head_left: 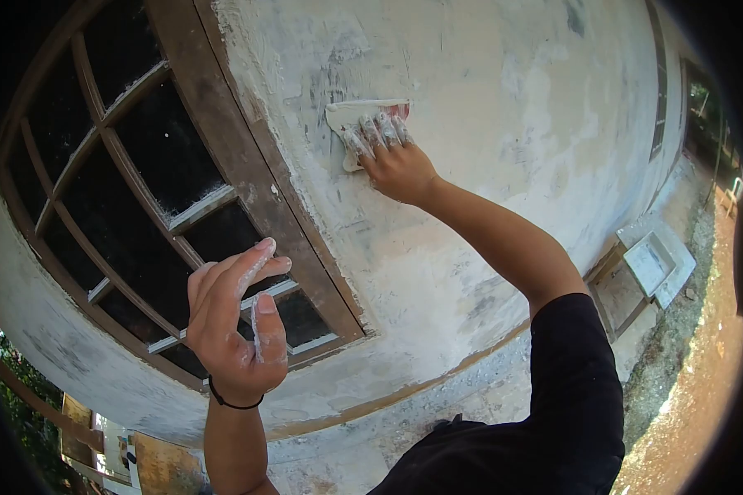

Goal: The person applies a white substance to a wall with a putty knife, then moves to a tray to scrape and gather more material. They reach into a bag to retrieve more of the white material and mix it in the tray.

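Note:
My right hand (384,153) is wrapped round a flat scraper (368,109) and presses it to the plastered wall (487,91), just right of the window frame. White paste coats the fingers and the scraper, whose far corner shows red. My left hand (239,322) is raised in front of the brown window frame (305,256), fingers curved and apart from the thumb, with nothing in it. White smears mark its thumb and fingertips, and a black band circles the wrist.
The window (153,148) has dark panes and paste-smeared bars. At the right, a white tray (652,262) lies on a small stand near the wall's foot, beside bare ground (702,396). Wooden boards (165,466) stand at the lower left.

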Demonstrator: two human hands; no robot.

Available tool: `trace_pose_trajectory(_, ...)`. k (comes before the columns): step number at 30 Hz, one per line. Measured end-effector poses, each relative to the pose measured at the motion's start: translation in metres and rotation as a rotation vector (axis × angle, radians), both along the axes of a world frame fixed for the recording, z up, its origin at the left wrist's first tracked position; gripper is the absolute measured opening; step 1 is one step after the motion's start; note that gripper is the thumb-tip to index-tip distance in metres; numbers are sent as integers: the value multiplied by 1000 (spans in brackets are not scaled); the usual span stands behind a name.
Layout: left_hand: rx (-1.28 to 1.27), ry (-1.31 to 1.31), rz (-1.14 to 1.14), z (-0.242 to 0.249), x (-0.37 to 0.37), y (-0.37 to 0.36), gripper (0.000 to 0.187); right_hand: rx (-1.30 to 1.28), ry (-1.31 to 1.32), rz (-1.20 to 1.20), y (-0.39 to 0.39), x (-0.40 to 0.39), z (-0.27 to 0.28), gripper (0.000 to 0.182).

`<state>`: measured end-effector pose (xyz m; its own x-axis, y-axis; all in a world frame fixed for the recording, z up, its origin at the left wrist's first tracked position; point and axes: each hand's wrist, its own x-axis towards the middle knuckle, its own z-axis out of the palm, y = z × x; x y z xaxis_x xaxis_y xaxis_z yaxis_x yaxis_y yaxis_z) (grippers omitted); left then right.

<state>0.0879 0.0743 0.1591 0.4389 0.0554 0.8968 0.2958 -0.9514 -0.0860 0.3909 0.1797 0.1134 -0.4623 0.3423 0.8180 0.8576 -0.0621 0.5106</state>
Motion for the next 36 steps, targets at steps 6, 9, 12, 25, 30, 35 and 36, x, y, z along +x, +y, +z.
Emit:
trace_pose_trajectory(6, 6, 9, -2, 0, 9, 11, 34, 247, -84, 89, -2, -2, 8, 25)
trace_pose_trajectory(9, -3, 12, -8, -1, 14, 16, 34, 122, -22, 62, -9, -9, -4, 27)
trace_pose_trajectory(12, 31, 20, -22, -3, 18, 24, 34, 12, -4, 101, -9, -15, -33, 27)
trace_pose_trajectory(25, 49, 18, -29, 2, 28, 45, 36, -50, 311, 135, -39, 14, 88, 18)
trace_pose_trajectory(30, 29, 43, -61, -2, 35, 49, 35, 52, -69, -56, 8, -2, -1, 27)
trace_pose_trajectory(35, 30, 63, -77, -6, 36, 50, 35, -47, -177, 168, -18, -33, -61, 24)
trace_pose_trajectory(36, 50, 73, -70, -5, 35, 50, 35, -210, -64, 202, -28, -36, -56, 22)
